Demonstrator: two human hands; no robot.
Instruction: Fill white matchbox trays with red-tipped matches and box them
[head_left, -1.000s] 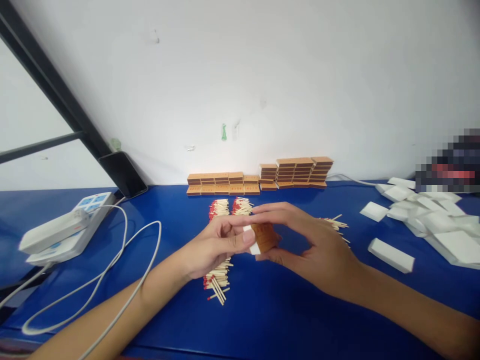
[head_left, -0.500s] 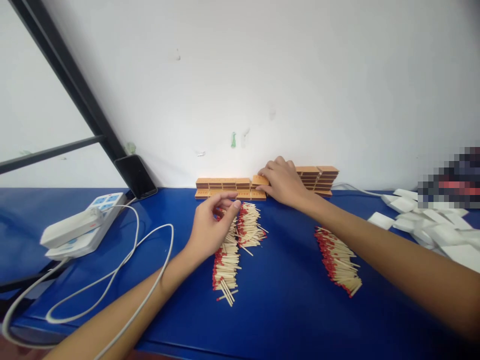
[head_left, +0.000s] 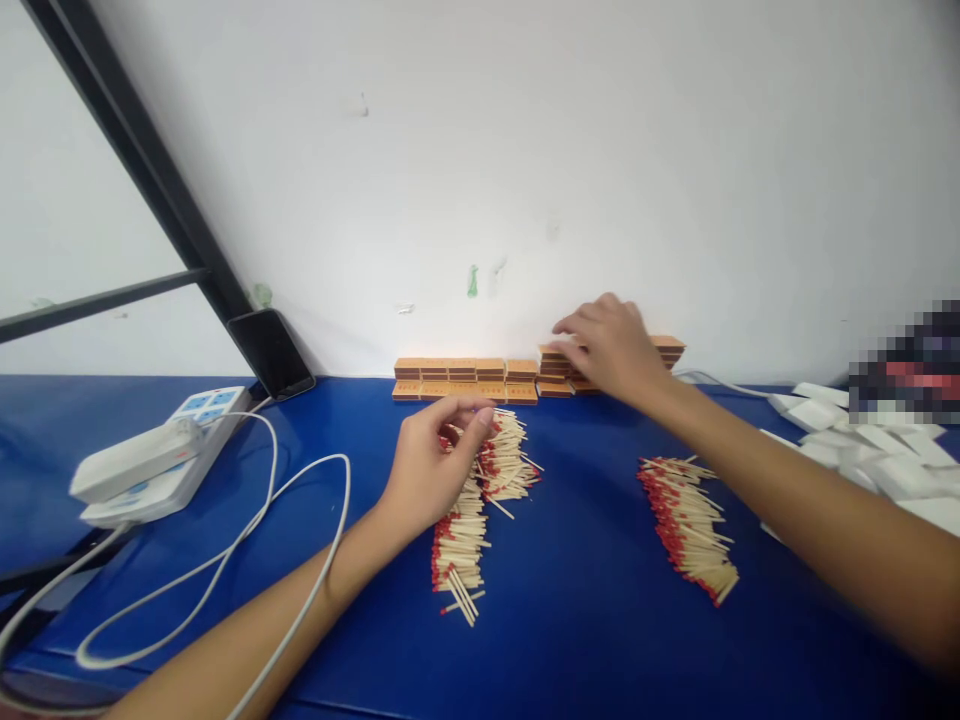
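My left hand [head_left: 435,460] hovers over a long pile of matches [head_left: 461,540], its fingers loosely curled and the thumb near the index fingertip. No object shows between them. Beside it lies a shorter pile of matches [head_left: 508,455]. My right hand [head_left: 615,345] is at the taller stack of orange matchboxes [head_left: 553,365] by the wall, thumb and fingers apart, hiding much of the stack. Left of it runs a lower row of matchboxes [head_left: 450,390], with a single matchbox [head_left: 521,371] on its right end.
Another pile of red-tipped matches [head_left: 686,525] lies below my right forearm. White pieces [head_left: 877,440] are heaped at the right. A power strip [head_left: 172,460], a looping white cable [head_left: 274,445] and a dark phone [head_left: 271,352] occupy the left of the blue table [head_left: 585,600].
My right hand has let go of a matchbox on the right end of the lower row and moved right and up to the taller stack. My left hand has barely moved.
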